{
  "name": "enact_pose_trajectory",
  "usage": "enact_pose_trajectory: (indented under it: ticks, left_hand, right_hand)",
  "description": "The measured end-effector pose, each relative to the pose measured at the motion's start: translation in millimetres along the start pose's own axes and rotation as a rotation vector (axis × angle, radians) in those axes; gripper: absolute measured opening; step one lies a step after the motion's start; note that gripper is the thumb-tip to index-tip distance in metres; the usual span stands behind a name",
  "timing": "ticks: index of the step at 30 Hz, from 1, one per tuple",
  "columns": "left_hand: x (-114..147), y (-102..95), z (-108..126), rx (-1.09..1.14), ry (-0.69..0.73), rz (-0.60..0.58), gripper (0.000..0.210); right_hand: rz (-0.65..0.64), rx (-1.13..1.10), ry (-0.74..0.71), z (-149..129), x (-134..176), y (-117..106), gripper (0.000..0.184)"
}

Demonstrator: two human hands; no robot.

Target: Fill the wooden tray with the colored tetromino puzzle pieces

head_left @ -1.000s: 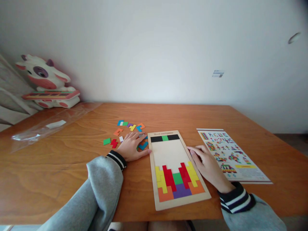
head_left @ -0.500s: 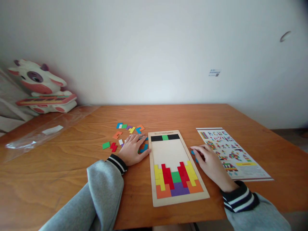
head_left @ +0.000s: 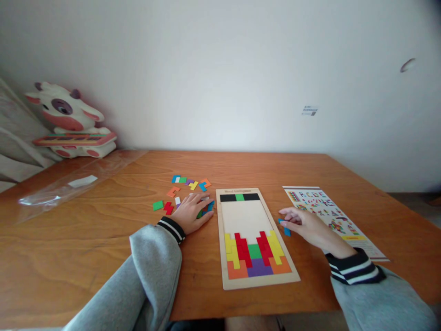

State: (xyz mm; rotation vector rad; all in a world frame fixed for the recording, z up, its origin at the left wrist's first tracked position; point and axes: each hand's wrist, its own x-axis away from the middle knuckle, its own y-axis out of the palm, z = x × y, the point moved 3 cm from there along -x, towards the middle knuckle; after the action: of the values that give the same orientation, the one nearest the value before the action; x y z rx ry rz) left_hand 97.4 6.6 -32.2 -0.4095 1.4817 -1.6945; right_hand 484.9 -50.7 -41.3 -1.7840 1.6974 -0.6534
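A wooden puzzle board [head_left: 220, 257] lies in the middle of the table. Its lower part is filled with yellow, red, green, purple and orange pieces, and a black and green row [head_left: 239, 197] runs along its top. Left of the board, my left hand [head_left: 192, 214] rests with fingers spread over loose pieces, partly hiding blue, green and white ones. A blue puzzle piece [head_left: 287, 231] lies on the table beside the board's right edge. My right hand [head_left: 303, 224] is over it, thumb and fingers apart, the thumb tip at the piece; whether they touch is unclear.
More loose pieces, including a green one [head_left: 158, 205], a red one [head_left: 168, 208] and an orange one [head_left: 173, 191], lie to the left. A printed pattern sheet [head_left: 368, 250] is under and behind my right hand. A plastic bag [head_left: 51, 198] and cow toy keyboard [head_left: 77, 119] sit far left.
My right hand has shifted slightly right and its fingers have loosened, showing more of the blue piece. My left hand stays over the loose pieces. The view has turned a little left.
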Motion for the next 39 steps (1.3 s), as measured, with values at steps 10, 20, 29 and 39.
enact_pose_trajectory:
  ticks: [10,20,29,39]
  left_hand:
    - [2,-1.5,0,0.021,0.019,0.09,0.045]
    - [6,-12.6,7,-0.053,0.086,0.171,0.025]
    - [2,-12.5,16,0.061,0.125,0.29,0.023]
    - [-22,-1.7,21,0.079,0.077,0.365,0.02]
  right_hand:
    - [-0.106,0.02,0.179,6,-3,-12,0.053]
    - [-0.219,-0.167,0.27,3,-4,-14,0.049]
    - [-0.086,-0.239,0.032,-39,-26,-10,0.04]
    - [-0.278,-0.258,-0.179,-95,-79,64,0.027]
